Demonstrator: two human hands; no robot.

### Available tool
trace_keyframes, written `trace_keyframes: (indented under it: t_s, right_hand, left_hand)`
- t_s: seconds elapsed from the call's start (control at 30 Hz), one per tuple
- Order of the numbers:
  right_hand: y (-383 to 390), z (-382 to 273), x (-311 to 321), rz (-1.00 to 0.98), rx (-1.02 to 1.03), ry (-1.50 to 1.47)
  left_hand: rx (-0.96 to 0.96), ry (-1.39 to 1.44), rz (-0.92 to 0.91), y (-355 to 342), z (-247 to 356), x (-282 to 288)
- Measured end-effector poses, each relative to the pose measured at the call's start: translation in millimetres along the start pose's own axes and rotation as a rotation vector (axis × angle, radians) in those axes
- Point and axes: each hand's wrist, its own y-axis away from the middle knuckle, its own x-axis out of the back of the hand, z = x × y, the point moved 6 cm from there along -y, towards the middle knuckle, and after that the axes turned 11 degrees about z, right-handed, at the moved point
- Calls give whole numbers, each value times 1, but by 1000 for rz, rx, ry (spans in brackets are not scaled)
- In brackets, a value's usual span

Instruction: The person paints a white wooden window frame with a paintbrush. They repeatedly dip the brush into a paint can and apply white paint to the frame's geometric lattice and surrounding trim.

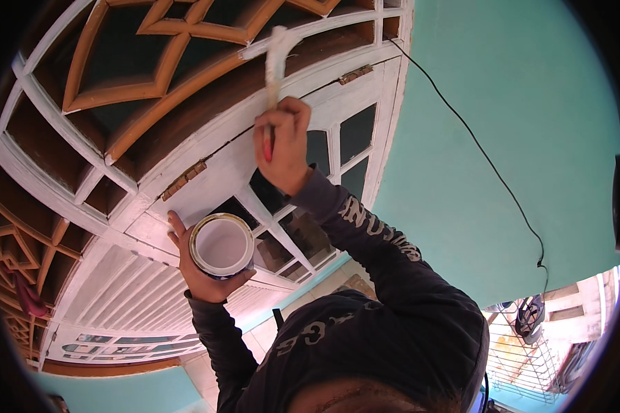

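My right hand is raised and wrapped round the handle of a paintbrush. White paint coats the bristles, which meet a curved bar of the wooden frame above the window; this bar is part white, part brown. Lower and to the left, my left hand grips an open round paint can from the side and below. Pale, whitish paint shows inside the can, and its rim is smeared. The can is close to the white window sash, clear of the brush.
Orange-brown lattice with dark glass fills the upper left. Brass-coloured hinges join the white sash to its frame. A black cable hangs down the turquoise wall. A wire rack with footwear stands at the lower right.
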Motion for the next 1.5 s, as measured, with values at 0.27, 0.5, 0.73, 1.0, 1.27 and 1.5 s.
trace_keyframes:
  t_s: [0.27,0.5,0.73,1.0,1.27,1.5]
  right_hand:
    - [3,6,61,361,-546,-478]
    - [-19,20,55,437,-679,-525]
    - [-18,-5,60,440,-651,-525]
    - [-18,-12,44,315,-637,-593]
    - [-26,0,48,328,-743,-541]
    - [-16,-11,57,430,-742,-615]
  left_hand:
    - [-16,12,3,3,-7,2]
    - [-1,50,-9,6,-6,0]
    - [-44,14,-40,5,-10,2]
    - [-37,7,-48,4,-11,0]
    - [-3,23,-38,3,-9,-2]
    - [-32,17,-7,5,-8,2]
